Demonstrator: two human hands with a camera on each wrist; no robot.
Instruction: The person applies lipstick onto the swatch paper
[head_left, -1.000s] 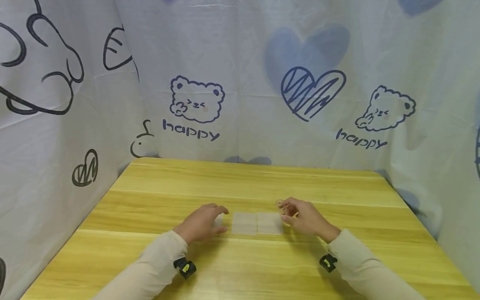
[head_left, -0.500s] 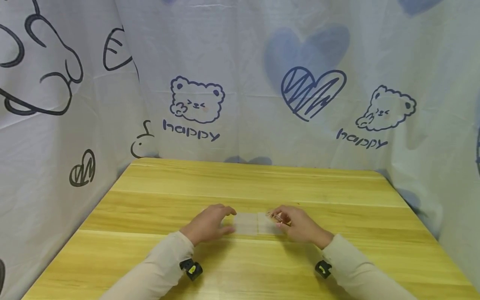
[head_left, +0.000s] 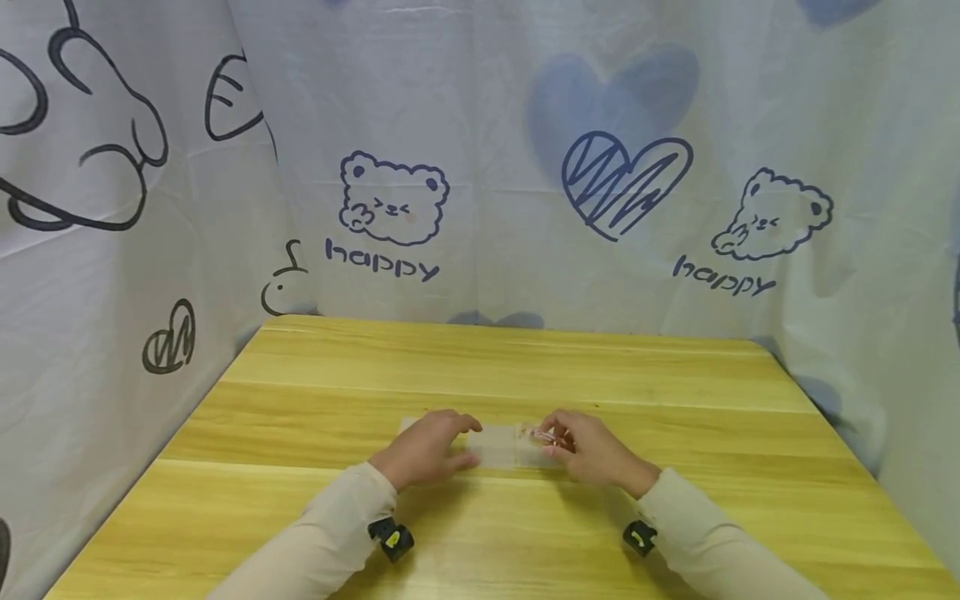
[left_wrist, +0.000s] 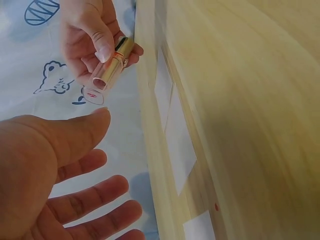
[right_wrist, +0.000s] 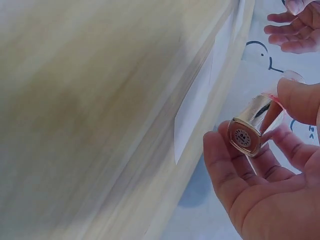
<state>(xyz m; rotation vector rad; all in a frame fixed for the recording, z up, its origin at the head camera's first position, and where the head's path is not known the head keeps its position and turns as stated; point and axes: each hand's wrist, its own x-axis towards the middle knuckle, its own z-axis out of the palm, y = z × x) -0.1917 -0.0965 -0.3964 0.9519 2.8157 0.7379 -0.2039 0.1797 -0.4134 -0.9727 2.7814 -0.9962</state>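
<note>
A person sits at a wooden table (head_left: 675, 383) with both hands out in front, near the middle of the table and closer to the front edge.

The right hand (head_left: 592, 450) holds a small lipstick (head_left: 542, 435). The fingers and thumb are curled round it and pinch it. From the wrist views, the lipstick has a shiny gold tube and a clear cap, with a bit of red inside. Its flat gold bottom end points back at the palm.

A row of thin, see-through white squares (head_left: 498, 446) lies flat on the table, side by side. The lipstick is held over the right end of this row. The pictures do not show clearly if it touches the squares.

The left hand (head_left: 423, 446) rests on the left part of the row. Its fingers are straight and loose, and it holds nothing. In the left wrist view the fingers are spread and the thumb points toward the lipstick, close to it but apart.

Both arms wear pale sleeves (head_left: 315, 546), each with a small black and yellow band at the wrist.

Behind the table hangs a white curtain (head_left: 487, 167) with bears, hearts and the word "happy" on it.
</note>
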